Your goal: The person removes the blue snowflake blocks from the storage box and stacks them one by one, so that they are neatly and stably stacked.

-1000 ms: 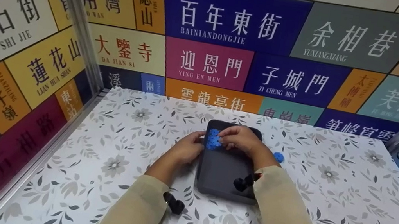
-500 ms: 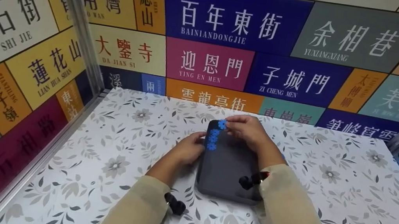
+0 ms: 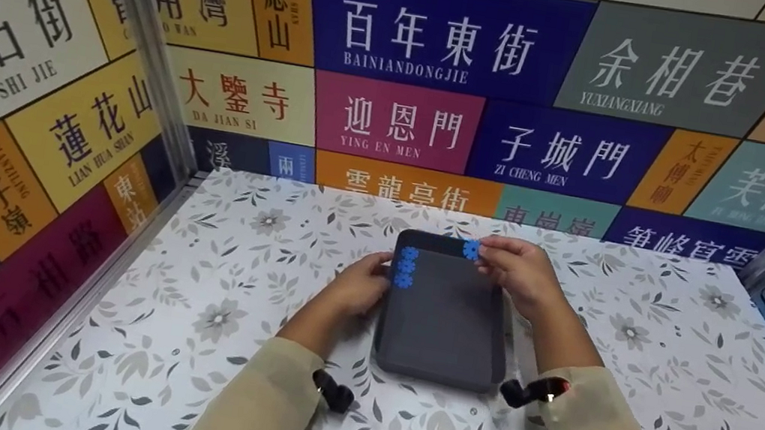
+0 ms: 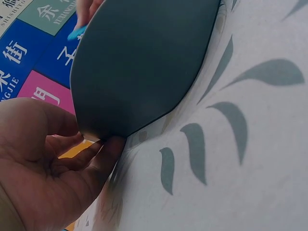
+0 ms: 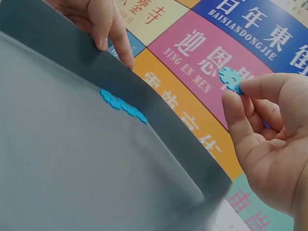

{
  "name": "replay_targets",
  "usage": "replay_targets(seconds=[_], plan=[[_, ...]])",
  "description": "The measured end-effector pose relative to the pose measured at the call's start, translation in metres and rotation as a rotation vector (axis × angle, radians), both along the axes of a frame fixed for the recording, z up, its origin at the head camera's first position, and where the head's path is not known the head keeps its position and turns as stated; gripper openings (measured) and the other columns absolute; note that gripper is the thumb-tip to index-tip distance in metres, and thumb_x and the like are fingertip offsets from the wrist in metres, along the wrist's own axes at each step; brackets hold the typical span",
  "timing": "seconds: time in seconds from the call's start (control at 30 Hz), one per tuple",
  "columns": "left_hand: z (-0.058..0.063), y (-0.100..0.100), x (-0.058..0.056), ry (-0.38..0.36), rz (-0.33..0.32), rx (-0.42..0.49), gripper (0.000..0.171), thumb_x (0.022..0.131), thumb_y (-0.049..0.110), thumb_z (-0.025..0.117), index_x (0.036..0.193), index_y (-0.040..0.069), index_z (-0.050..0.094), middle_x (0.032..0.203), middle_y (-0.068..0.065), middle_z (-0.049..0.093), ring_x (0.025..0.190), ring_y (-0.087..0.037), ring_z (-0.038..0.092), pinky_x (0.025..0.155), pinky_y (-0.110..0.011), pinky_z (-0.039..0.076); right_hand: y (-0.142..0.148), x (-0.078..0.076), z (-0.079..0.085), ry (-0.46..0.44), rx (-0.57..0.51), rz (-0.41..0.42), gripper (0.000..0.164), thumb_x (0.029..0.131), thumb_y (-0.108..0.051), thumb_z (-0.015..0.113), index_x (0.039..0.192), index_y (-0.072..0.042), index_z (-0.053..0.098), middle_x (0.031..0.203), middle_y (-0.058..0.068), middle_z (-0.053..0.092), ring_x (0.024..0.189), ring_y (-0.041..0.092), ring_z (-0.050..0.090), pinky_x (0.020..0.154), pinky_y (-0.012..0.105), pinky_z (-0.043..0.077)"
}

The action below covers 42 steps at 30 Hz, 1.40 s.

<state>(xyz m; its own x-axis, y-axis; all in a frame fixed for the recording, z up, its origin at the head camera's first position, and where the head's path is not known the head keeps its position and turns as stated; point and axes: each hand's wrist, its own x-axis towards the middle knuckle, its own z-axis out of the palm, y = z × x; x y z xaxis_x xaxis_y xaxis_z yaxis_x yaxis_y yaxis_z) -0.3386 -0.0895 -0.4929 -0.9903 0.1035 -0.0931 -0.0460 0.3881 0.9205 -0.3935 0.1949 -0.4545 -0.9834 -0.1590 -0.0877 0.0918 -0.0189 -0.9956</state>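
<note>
A dark grey rectangular tray (image 3: 445,330) lies on the table. My left hand (image 3: 362,288) grips its left wall; in the left wrist view, the thumb is low on the outside with the fingers near the rim. My right hand (image 3: 526,278) pinches a blue notched, flower-shaped plastic disc (image 3: 471,249) between thumb and index finger, over the tray's far right corner. In the right wrist view, this disc (image 5: 230,78) appears beyond the far wall. Three similar blue discs (image 3: 406,267) form a short row inside the tray along its left wall.
The table (image 3: 192,270) carries a white cloth printed with grey leaves and flowers. Panels (image 3: 396,122) with colourful street-name signs stand behind and at both sides. A small black camera hangs at each wrist.
My right hand first leaves the row of discs, then moves across the tray's far end to the right, carrying one disc. The left hand stays put. The loose disc on the table is now hidden.
</note>
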Motion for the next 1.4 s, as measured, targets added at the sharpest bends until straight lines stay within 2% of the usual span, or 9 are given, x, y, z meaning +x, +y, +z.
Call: replay_targets(seconds=[0.13,0.27,0.47,0.63,0.83,0.97,1.13,1.27,1.4], plan=[[0.000,-0.001,0.000,-0.009,0.012,-0.014,0.060,0.101,0.013,0.054,0.161,0.013,0.049,0.154,-0.016,0.062,0.140,-0.032,0.059,0.123,-0.048,0.043,0.020,0.007,0.001,0.000,0.005,-0.031,0.018,0.099,-0.016,0.077,0.114,-0.006,0.077,0.093,-0.004,0.076,0.084,0.011,0.073,0.080,0.024,0.064],[-0.001,0.000,0.000,-0.018,0.010,0.016,0.061,0.100,0.010,0.053,0.161,0.012,0.048,0.153,-0.017,0.063,0.137,-0.032,0.061,0.120,-0.048,0.045,0.043,0.014,0.001,0.020,0.005,-0.045,0.026,0.099,-0.019,0.078,0.119,-0.004,0.076,0.096,-0.004,0.077,0.086,0.011,0.074,0.082,0.024,0.064],[0.000,0.002,0.001,-0.024,0.018,0.011,0.061,0.099,0.011,0.053,0.161,0.013,0.049,0.153,-0.016,0.063,0.137,-0.031,0.060,0.121,-0.048,0.044,0.079,0.018,-0.002,-0.018,-0.084,-0.106,0.016,0.096,-0.017,0.081,0.111,-0.011,0.081,0.094,-0.004,0.079,0.083,0.009,0.076,0.080,0.022,0.064],[0.000,0.001,0.000,-0.020,0.020,0.012,0.061,0.099,0.011,0.053,0.161,0.013,0.050,0.153,-0.016,0.063,0.138,-0.031,0.060,0.122,-0.047,0.044,0.095,0.015,-0.011,-0.050,-0.095,-0.125,0.014,0.097,-0.014,0.079,0.110,-0.011,0.081,0.093,-0.004,0.079,0.084,0.009,0.075,0.080,0.022,0.064],[-0.002,0.002,0.000,-0.013,0.019,0.024,0.062,0.098,0.009,0.052,0.160,0.013,0.050,0.151,-0.017,0.063,0.133,-0.031,0.062,0.118,-0.048,0.046,0.109,0.009,-0.029,-0.100,-0.004,-0.151,0.013,0.098,-0.018,0.079,0.111,-0.015,0.081,0.092,-0.008,0.077,0.086,0.008,0.072,0.080,0.023,0.062],[-0.003,0.002,0.000,-0.011,0.019,0.020,0.063,0.097,0.010,0.053,0.160,0.013,0.050,0.150,-0.017,0.063,0.130,-0.031,0.062,0.116,-0.047,0.048,0.119,0.005,-0.041,-0.124,0.100,-0.146,0.014,0.099,-0.021,0.078,0.111,-0.016,0.081,0.089,-0.009,0.077,0.084,0.008,0.070,0.077,0.023,0.060],[-0.003,0.002,0.000,-0.024,0.020,0.052,0.063,0.098,0.009,0.052,0.160,0.013,0.049,0.151,-0.016,0.063,0.128,-0.030,0.063,0.112,-0.045,0.049,0.125,0.002,-0.050,-0.111,0.239,-0.132,0.027,0.099,-0.026,0.078,0.122,-0.011,0.078,0.089,-0.008,0.078,0.082,0.008,0.068,0.075,0.023,0.058],[-0.002,0.001,0.001,-0.025,0.011,0.030,0.062,0.100,0.010,0.052,0.161,0.012,0.048,0.155,-0.018,0.060,0.131,-0.032,0.062,0.109,-0.044,0.051,0.125,0.002,-0.051,-0.103,0.269,-0.109,0.038,0.100,-0.027,0.076,0.131,-0.004,0.073,0.090,-0.007,0.077,0.081,0.008,0.066,0.074,0.024,0.058],[-0.001,0.001,0.001,-0.017,0.003,0.002,0.061,0.101,0.012,0.052,0.162,0.011,0.047,0.157,-0.019,0.058,0.137,-0.032,0.060,0.113,-0.044,0.050,0.125,0.002,-0.052,-0.113,0.271,-0.103,0.042,0.101,-0.026,0.075,0.134,-0.001,0.070,0.089,-0.008,0.076,0.080,0.008,0.065,0.073,0.023,0.058]])
